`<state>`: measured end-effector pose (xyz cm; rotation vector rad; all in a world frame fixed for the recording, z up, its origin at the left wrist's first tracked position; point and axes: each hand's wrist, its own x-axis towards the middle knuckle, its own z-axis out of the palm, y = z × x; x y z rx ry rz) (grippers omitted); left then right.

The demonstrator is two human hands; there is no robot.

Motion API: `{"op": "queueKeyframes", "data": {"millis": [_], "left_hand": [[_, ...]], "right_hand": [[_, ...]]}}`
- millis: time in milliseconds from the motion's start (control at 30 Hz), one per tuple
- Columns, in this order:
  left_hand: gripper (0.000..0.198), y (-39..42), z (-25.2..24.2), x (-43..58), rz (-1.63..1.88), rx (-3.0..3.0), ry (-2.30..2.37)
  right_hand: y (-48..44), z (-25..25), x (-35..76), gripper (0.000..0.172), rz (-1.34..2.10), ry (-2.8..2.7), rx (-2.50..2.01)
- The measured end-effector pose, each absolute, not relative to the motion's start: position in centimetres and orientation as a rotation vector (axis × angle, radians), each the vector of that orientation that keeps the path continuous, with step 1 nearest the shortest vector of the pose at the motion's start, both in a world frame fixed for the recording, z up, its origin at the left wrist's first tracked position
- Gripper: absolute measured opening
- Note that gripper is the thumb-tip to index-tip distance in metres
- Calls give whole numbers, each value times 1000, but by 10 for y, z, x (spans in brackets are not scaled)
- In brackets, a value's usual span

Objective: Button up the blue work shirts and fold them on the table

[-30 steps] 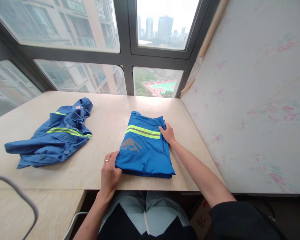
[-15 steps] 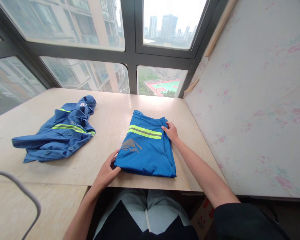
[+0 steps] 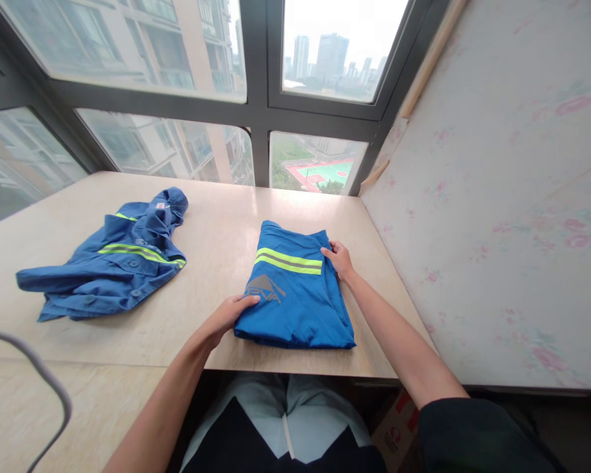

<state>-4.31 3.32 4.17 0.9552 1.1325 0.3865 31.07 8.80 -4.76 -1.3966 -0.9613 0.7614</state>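
Two-handed hold on a folded blue work garment, seen from the head camera. The garment lay flat on the pale tabletop, close to its near edge, with a yellow-and-gray reflective stripe and a gray printed logo facing up. I had the left hand gripping the left edge, its thumb pressed on top beside the logo and its fingers out of sight at the cloth's side. The right hand pinched the far part of the right edge, thumb on top and fingers curled around the outside. Within the last half second, the left hand had moved up from the near-left corner to the side, and the garment had slid slightly to the right; the right hand had kept its place on the edge. I took this to mean that the bundle was now controlled from both sides, although its layers remained unevenly stacked along the right. A button-front blue work jacket lay rumpled to the left, well apart and untouched.
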Motion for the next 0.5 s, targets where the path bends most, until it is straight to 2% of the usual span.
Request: {"op": "queueKeyframes", "data": {"millis": [267,500], "left_hand": [[46,30,42,-34,417,615,974],[38,28,32,-35,456,742,1133]], "right_hand": [[88,-46,314,47,806,-907,-1373],[94,-48,322,48,905,-812,-1348]]}}
